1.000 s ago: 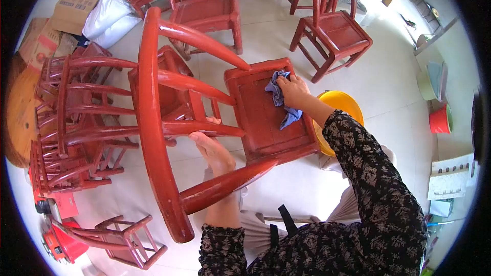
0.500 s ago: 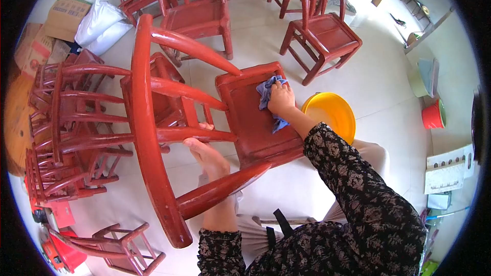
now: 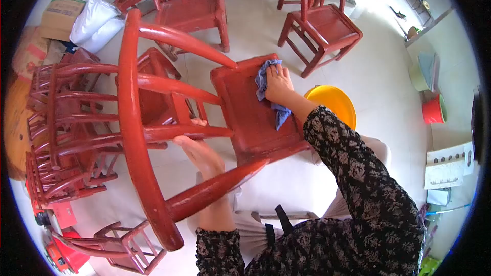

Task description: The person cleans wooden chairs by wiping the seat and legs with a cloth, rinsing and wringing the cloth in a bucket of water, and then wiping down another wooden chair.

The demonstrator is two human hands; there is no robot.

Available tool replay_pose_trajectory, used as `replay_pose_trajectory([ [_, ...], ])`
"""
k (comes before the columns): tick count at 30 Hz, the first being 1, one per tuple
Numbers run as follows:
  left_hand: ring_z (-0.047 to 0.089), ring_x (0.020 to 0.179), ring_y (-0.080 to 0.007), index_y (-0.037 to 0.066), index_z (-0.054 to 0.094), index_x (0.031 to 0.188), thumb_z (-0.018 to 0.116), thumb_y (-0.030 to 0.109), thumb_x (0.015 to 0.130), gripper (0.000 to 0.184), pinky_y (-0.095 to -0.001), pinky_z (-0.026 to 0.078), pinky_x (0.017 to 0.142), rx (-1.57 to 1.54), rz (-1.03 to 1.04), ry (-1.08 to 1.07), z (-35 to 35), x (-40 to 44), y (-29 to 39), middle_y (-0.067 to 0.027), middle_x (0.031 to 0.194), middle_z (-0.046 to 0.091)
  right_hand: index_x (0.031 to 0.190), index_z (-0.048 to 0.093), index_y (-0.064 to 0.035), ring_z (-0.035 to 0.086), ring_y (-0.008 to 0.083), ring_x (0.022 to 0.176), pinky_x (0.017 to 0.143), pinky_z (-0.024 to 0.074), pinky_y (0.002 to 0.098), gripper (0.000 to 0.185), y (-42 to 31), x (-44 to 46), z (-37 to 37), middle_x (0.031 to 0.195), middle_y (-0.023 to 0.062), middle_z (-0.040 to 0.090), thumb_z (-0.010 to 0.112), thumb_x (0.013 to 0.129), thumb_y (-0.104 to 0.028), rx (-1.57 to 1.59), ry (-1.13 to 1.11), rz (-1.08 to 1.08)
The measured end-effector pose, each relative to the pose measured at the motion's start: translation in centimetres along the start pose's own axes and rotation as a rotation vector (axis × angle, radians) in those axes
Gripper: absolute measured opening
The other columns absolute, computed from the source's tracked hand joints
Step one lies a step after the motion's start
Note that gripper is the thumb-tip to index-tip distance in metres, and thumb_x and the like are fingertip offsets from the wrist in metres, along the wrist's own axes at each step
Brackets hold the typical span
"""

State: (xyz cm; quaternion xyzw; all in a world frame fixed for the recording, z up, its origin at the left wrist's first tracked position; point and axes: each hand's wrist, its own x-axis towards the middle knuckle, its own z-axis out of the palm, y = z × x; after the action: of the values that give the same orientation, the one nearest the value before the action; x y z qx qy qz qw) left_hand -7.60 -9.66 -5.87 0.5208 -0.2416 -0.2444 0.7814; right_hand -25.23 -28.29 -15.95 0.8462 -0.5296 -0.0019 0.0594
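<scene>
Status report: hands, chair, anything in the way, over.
Right hand holds blue cloth on red chair seat. Left hand around backrest slat. Yellow bucket nearby, clear of cloth.

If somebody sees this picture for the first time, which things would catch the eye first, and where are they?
Probably the red wooden chair, whose thick backrest spans the view left of centre. Next, the blue cloth on its seat, under the right grip. Then the bright yellow bucket, just right of that seat, against the pale floor.

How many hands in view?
2. Right hand is on a blue cloth on the chair seat; left hand is around a backrest bar, partly hidden by it. No others show.
</scene>
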Motion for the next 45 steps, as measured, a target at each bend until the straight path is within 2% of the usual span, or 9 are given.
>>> replay_pose_trajectory([
  [4, 0.046, 0.089, -0.0187, 0.005, 0.044, 0.103, 0.02, 0.068, 0.087, 0.069, -0.0361, 0.037, 0.084, 0.026, 0.014, -0.018, -0.2, -0.2, 0.1, -0.0067, 0.093, 0.047, 0.111, 0.054, 0.006, 0.036, 0.0328, 0.122, 0.104, 0.0224, 0.0427, 0.049, 1.3, 0.3, -1.3, 0.121, 0.0168, 0.05, 0.052, 0.073, -0.026, -0.12, -0.155, -0.168],
  [14, 0.045, 0.089, -0.0192, 0.003, 0.046, 0.1, 0.02, 0.069, 0.086, 0.072, -0.0345, 0.037, 0.082, 0.095, 0.044, -0.026, 0.8, -0.5, 1.2, -0.0074, 0.094, 0.047, 0.11, 0.054, 0.0086, 0.04, 0.0325, 0.12, 0.106, 0.0223, 0.0397, 0.052, 4.9, -10.2, -1.9, 0.118, 0.0194, 0.052, 0.055, 0.072, -0.026, -0.361, -0.084, -0.613],
  [16, 0.045, 0.088, -0.019, 0.003, 0.046, 0.099, 0.02, 0.068, 0.087, 0.071, -0.0342, 0.037, 0.082, 0.066, 0.015, -0.028, 0.5, -0.3, 0.8, -0.0075, 0.093, 0.047, 0.11, 0.056, 0.0036, 0.044, 0.0269, 0.113, 0.1, 0.0302, 0.0363, 0.045, 4.7, -12.3, -2.8, 0.117, 0.0146, 0.053, 0.054, 0.072, -0.021, -0.434, -0.134, -0.702],
  [19, 0.045, 0.088, -0.019, 0.003, 0.046, 0.099, 0.021, 0.067, 0.088, 0.069, -0.0343, 0.037, 0.082, 0.082, 0.045, -0.012, 0.6, -0.3, 0.8, -0.0073, 0.093, 0.047, 0.098, 0.063, -0.0008, 0.046, 0.0255, 0.108, 0.095, 0.0356, 0.0355, 0.035, 4.5, -14.3, -3.6, 0.107, 0.0105, 0.056, 0.058, 0.07, -0.022, -0.27, -0.378, -0.688],
  [26, 0.046, 0.088, -0.0189, 0.004, 0.046, 0.101, 0.025, 0.064, 0.089, 0.065, -0.0342, 0.037, 0.084, -0.01, 0.018, -0.069, 0.1, -0.1, 1.2, -0.0068, 0.094, 0.047, 0.086, 0.067, -0.0063, 0.052, 0.0246, 0.103, 0.086, 0.0428, 0.0339, 0.021, 2.8, -15.5, -4.8, 0.098, 0.0066, 0.06, 0.059, 0.07, -0.018, -0.068, -0.468, -0.392],
  [31, 0.052, 0.097, -0.0234, 0.009, 0.046, 0.118, 0.035, 0.054, 0.091, 0.054, -0.0372, 0.038, 0.087, -0.371, -0.269, -0.15, -1.7, 0.4, 2.0, -0.0078, 0.108, 0.055, 0.086, 0.067, -0.0038, 0.057, 0.0284, 0.094, 0.081, 0.0473, 0.0387, 0.022, 2.3, -14.9, -3.8, 0.095, 0.0114, 0.063, 0.055, 0.071, -0.014, 0.167, -0.421, -0.124],
  [34, 0.043, 0.114, -0.0239, 0.012, 0.036, 0.132, 0.034, 0.053, 0.091, 0.057, -0.0437, 0.031, 0.096, -0.47, -0.28, -0.213, -3.0, 0.6, 3.3, -0.0089, 0.127, 0.046, 0.086, 0.067, -0.0033, 0.058, 0.0294, 0.092, 0.079, 0.0485, 0.0396, 0.024, 0.9, -14.3, -4.4, 0.092, 0.0121, 0.064, 0.052, 0.074, -0.016, 0.143, -0.437, -0.065],
  [42, 0.011, 0.135, -0.0168, 0.02, 0.011, 0.144, 0.031, 0.072, 0.081, 0.085, -0.0422, 0.002, 0.107, -0.447, -0.185, -0.351, -2.2, -0.5, 4.3, 0.0001, 0.149, 0.013, 0.084, 0.069, -0.0046, 0.061, 0.0336, 0.093, 0.076, 0.0501, 0.0423, 0.024, -9.9, -10.4, -3.9, 0.097, 0.0188, 0.064, 0.051, 0.074, -0.018, 0.413, -0.608, -0.281],
  [45, 0.01, 0.135, -0.0176, 0.02, 0.011, 0.144, 0.03, 0.074, 0.08, 0.086, -0.0413, 0.003, 0.107, -0.45, -0.219, -0.308, -2.4, -0.4, 4.4, -0.0003, 0.149, 0.014, 0.09, 0.067, -0.0031, 0.06, 0.0352, 0.092, 0.076, 0.0495, 0.0421, 0.027, -10.2, -9.9, -2.7, 0.097, 0.0186, 0.063, 0.052, 0.074, -0.018, 0.392, -0.672, -0.319],
])
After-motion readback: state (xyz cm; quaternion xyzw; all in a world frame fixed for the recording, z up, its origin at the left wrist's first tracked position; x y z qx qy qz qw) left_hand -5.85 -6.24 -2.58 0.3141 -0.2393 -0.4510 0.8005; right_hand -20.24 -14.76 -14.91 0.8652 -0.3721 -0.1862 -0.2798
